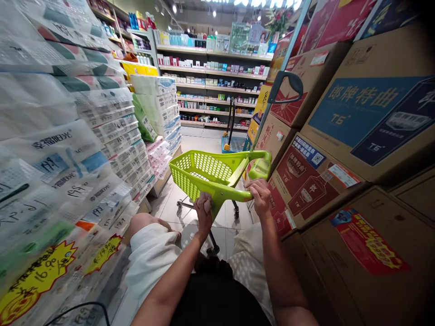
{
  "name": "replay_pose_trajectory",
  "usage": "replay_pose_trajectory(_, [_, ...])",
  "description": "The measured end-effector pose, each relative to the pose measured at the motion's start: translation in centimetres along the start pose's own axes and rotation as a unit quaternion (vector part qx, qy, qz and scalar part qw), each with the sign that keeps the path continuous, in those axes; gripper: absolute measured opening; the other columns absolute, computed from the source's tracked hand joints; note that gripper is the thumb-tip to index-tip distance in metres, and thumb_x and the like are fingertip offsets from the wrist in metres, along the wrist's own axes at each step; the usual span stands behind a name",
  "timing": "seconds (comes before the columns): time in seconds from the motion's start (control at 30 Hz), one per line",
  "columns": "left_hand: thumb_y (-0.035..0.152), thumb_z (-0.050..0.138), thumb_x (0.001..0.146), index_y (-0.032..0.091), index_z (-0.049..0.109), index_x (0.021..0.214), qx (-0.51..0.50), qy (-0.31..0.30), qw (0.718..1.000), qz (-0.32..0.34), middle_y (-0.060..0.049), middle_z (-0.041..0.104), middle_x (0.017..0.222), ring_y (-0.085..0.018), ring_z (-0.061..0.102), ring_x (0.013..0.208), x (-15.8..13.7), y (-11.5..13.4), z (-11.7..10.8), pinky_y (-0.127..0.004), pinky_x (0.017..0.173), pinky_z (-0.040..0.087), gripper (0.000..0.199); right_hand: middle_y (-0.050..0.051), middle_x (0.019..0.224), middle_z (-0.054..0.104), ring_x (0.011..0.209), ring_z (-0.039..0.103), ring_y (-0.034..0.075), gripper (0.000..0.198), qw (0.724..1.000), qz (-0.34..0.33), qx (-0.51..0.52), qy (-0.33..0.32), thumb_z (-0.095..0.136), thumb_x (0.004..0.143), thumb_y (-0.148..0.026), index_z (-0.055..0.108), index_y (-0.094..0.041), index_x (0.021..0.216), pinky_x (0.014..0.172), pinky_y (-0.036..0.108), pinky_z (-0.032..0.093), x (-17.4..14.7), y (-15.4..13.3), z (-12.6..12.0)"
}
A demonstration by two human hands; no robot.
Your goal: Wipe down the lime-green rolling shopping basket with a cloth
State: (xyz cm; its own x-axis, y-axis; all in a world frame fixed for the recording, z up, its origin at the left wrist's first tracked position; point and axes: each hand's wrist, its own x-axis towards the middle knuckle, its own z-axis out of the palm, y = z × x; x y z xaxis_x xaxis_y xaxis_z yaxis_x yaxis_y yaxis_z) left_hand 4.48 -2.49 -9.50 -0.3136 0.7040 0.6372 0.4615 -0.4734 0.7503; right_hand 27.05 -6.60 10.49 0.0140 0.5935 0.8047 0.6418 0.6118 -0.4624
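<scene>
A lime-green shopping cart (200, 185) with a perforated basket stands in front of me, its basket pointing away to the left. My left hand (204, 215) is closed on a crumpled pale cloth (205, 201), pressed against the cart's near side panel. At the end of the cart's green handle, my right hand (261, 195) has its fingers wrapped round the bar. A green moulded piece (260, 168) sits at the far part of the handle. The cart's dark legs and wheels (213, 250) rest on the tiled floor, partly between my knees.
Stacked tissue packs (112, 117) line the left side, with yellow price signs (41, 276). Cardboard boxes (374, 117) are piled on the right. A pole with a grey handle (287, 88) leans there. Behind the cart are a blue wheeled basket (231, 144) and product shelves (214, 70).
</scene>
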Motion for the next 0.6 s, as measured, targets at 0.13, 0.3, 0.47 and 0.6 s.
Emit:
replay_pose_trajectory(0.13, [0.021,0.054,0.091,0.021,0.064,0.118,0.027,-0.042,0.998,-0.029,-0.015,0.051,0.128,-0.03,0.052,0.124,-1.8,-1.1,-0.1,-0.054,0.109,0.049,0.029,0.004,0.098,0.075,0.096,0.063,0.023,0.02,0.989,-0.012,-0.149,-0.01,0.046,0.092,-0.016,0.064,-0.024,0.086,0.113,0.046,0.034,0.3,-1.3,-0.4])
replay_pose_trajectory(0.3, [0.013,0.053,0.087,0.021,0.073,0.115,0.029,-0.1,0.994,0.031,-0.016,0.052,0.136,-0.032,0.049,0.134,-1.0,-0.3,-0.4,-0.054,0.114,0.046,0.035,0.005,0.088,0.071,0.088,0.059,0.024,0.011,0.97,-0.033,-0.241,-0.026,0.055,0.093,-0.018,0.063,-0.024,0.089,0.104,0.044,0.035,-0.4,-3.8,2.7])
replay_pose_trajectory(0.47, [0.014,0.054,0.089,0.024,0.074,0.112,0.052,-0.125,0.99,0.04,-0.014,0.052,0.135,-0.032,0.049,0.133,1.6,-0.1,-0.6,-0.053,0.114,0.046,0.032,0.006,0.098,0.072,0.095,0.059,0.026,0.009,0.969,-0.046,-0.243,-0.004,0.056,0.093,-0.018,0.062,-0.024,0.095,0.105,0.045,0.032,-1.4,-2.1,4.0])
replay_pose_trajectory(0.6, [0.007,0.051,0.084,0.022,0.069,0.116,0.069,-0.048,0.996,0.012,-0.015,0.049,0.133,-0.031,0.048,0.131,2.0,-0.1,0.7,-0.053,0.113,0.045,0.04,0.005,0.102,0.073,0.098,0.06,0.025,0.007,0.97,-0.067,-0.233,-0.018,0.058,0.093,-0.021,0.059,-0.024,0.098,0.104,0.044,0.032,-1.2,-0.3,3.4])
